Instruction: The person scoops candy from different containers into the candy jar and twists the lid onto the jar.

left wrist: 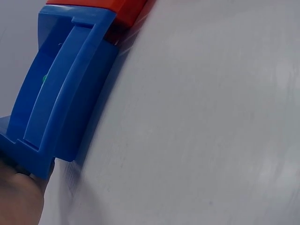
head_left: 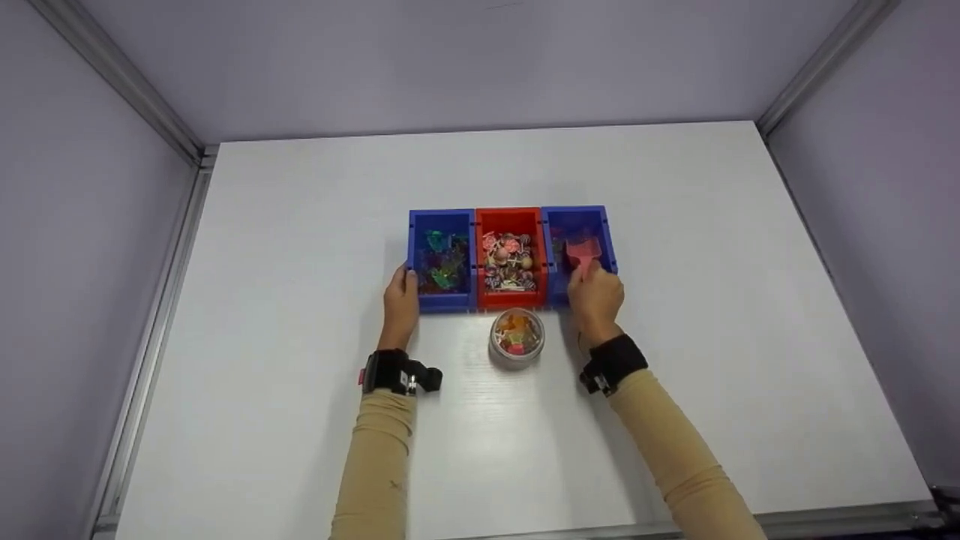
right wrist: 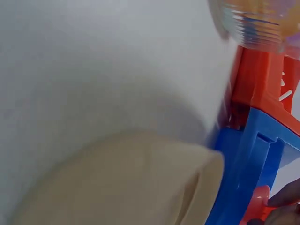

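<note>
In the head view my left hand holds the outer side of the left blue bin, which contains green and dark clear-wrapped pieces. The same hand shows below the bin's corner in the left wrist view, its fingers mostly hidden. My right hand grips the handle of a pink scoop, whose head is inside the right blue bin. Small pieces lie beside the scoop. Between the two blue bins sits a red bin of lollipops.
A round clear jar with colourful candy in it stands just in front of the red bin, between my forearms. All three bins are joined side by side on a white table. Pale walls enclose its back and sides.
</note>
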{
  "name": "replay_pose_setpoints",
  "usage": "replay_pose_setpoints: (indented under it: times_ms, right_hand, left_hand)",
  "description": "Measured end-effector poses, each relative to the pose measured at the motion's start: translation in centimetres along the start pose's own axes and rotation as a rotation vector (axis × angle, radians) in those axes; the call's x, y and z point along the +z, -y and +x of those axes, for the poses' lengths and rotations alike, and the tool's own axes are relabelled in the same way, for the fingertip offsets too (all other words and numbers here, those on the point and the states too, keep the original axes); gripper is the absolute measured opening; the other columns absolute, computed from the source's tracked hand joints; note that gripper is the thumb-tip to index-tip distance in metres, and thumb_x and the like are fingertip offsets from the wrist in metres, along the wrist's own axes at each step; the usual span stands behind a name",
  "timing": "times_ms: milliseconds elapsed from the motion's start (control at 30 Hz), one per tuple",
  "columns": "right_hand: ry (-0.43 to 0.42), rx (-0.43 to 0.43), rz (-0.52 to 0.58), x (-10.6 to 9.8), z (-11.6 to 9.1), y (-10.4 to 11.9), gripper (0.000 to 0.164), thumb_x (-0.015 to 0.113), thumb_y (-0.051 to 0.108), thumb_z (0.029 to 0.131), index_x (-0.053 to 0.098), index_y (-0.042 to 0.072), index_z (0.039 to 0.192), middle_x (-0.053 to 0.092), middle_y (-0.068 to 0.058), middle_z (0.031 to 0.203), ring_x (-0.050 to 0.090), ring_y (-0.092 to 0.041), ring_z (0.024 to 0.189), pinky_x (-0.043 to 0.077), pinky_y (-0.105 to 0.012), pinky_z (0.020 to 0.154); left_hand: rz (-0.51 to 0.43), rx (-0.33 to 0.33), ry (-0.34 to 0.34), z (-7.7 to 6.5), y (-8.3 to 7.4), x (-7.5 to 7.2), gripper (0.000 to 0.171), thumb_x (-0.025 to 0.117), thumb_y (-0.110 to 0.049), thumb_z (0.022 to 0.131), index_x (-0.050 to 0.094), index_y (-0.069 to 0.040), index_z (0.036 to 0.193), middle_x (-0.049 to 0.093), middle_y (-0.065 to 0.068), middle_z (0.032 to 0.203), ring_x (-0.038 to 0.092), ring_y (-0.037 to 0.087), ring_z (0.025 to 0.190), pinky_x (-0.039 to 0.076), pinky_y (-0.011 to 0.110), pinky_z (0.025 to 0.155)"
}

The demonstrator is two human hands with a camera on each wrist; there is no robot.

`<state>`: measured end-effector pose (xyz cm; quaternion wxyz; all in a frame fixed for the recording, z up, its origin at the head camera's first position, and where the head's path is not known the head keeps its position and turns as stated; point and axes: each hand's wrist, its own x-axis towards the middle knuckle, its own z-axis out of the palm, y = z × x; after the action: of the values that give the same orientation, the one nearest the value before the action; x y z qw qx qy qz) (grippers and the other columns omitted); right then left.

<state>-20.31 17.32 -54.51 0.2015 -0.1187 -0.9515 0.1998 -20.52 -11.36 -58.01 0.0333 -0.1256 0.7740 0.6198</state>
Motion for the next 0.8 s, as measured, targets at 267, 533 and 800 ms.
replay_pose_setpoints:
  times_ms: [267, 533, 800]
  right_hand:
    - [0.167, 0.135, 0.019, -2.0, 1.8, 0.6, 0.031, 0.058, 0.018, 0.086, 0.07, -0.01, 0.077, 0.07, -0.033, 0.082, 0.067, -0.047, 0.077, 0.054, -0.057, 0.069]
    - [0.327, 0.189, -0.031, -3.6, 3.6, 1.1, 0.031, 0.057, 0.016, 0.083, 0.07, -0.012, 0.089, 0.07, -0.032, 0.092, 0.068, -0.044, 0.084, 0.056, -0.055, 0.071]
    - [0.292, 0.171, -0.018, -2.6, 4.1, 1.4, 0.031, 0.055, 0.017, 0.084, 0.07, -0.011, 0.089, 0.07, -0.032, 0.092, 0.068, -0.045, 0.085, 0.056, -0.056, 0.072]
  left_hand:
    - [-0.02, -0.002, -0.018, -0.1, 0.0, 0.4, 0.049, 0.033, -0.023, 0.105, 0.034, 0.002, 0.147, 0.039, 0.021, 0.152, 0.033, 0.032, 0.146, 0.031, 0.044, 0.121]
    - [-0.026, 0.011, -0.052, -0.2, 0.0, 0.8, 0.049, 0.034, -0.023, 0.105, 0.036, 0.003, 0.146, 0.041, 0.022, 0.151, 0.036, 0.033, 0.144, 0.032, 0.044, 0.12]
    - [-0.007, 0.007, -0.108, -0.3, 0.0, 1.2, 0.047, 0.034, -0.021, 0.104, 0.039, 0.004, 0.144, 0.044, 0.022, 0.149, 0.038, 0.033, 0.143, 0.033, 0.045, 0.119]
